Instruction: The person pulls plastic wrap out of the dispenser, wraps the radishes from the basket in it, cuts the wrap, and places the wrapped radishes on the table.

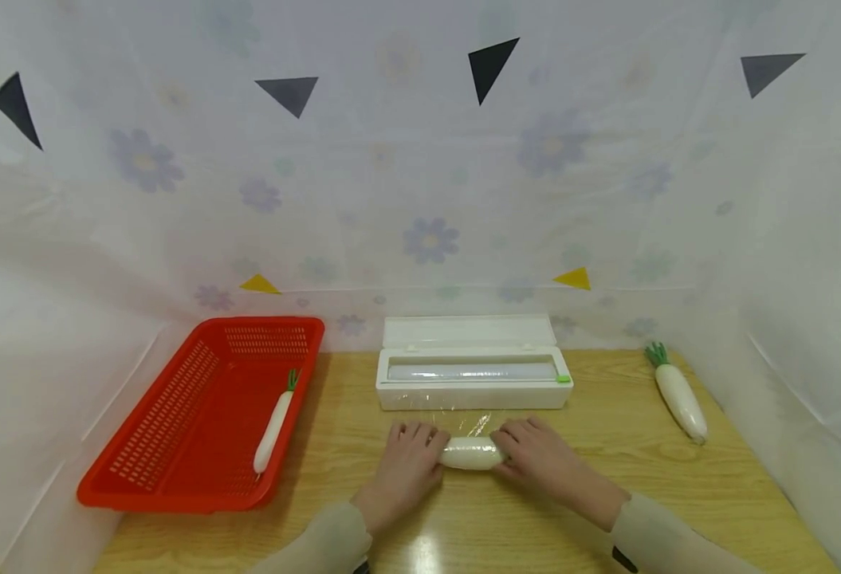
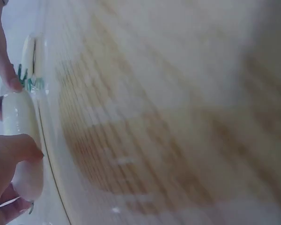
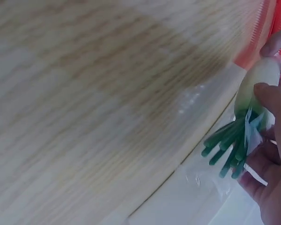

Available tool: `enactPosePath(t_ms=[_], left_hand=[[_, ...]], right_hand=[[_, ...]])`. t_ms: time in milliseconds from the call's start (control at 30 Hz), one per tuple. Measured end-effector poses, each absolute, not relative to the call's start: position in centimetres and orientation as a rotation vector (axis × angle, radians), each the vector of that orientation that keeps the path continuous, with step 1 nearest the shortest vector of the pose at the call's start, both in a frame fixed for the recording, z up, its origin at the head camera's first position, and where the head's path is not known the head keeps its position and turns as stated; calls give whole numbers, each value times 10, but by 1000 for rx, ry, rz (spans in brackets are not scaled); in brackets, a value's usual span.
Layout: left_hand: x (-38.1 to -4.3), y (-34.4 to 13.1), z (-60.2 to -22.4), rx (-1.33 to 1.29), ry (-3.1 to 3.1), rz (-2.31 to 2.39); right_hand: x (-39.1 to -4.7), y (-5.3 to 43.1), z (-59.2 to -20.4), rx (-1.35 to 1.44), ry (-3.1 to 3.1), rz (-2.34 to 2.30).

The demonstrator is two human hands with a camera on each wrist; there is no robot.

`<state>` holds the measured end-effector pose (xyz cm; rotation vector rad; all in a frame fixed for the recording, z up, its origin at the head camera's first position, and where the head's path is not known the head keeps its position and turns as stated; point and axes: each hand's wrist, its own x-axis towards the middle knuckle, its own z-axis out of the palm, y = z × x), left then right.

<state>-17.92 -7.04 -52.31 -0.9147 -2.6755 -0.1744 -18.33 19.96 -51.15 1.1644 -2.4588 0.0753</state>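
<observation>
A white radish (image 1: 472, 453) lies crosswise on the table in front of the person, with shiny clear film over it. The left hand (image 1: 409, 462) grips its left end; in the left wrist view the thumb (image 2: 23, 147) lies across the radish (image 2: 22, 112). At the other end the right hand (image 1: 538, 456) holds it, thumb on the white body beside the green leaf stalks (image 3: 229, 143) in the right wrist view. Clear film (image 1: 473, 421) stretches from the radish toward a white wrap box (image 1: 473, 396), whose lid stands up and which has a roll (image 1: 472, 372) inside.
On the left stands a red plastic basket (image 1: 176, 502) with a slim white radish (image 1: 274, 430) in it. Another white radish (image 1: 681, 401) with green stalks lies at the table's right side. A green slider (image 1: 563, 379) sits on the box's right end. Patterned sheeting (image 1: 427, 183) encloses the table.
</observation>
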Motion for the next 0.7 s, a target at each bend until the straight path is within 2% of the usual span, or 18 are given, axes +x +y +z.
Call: enactPosePath(t_ms=[300, 700], left_hand=[[-161, -76, -525, -1046, -2674, -259], [-171, -75, -522, -1085, -2737, -131]], right_hand=[[-169, 211, -516, 1267, -2513, 158], [-162, 199, -523, 1112, -2554, 83]])
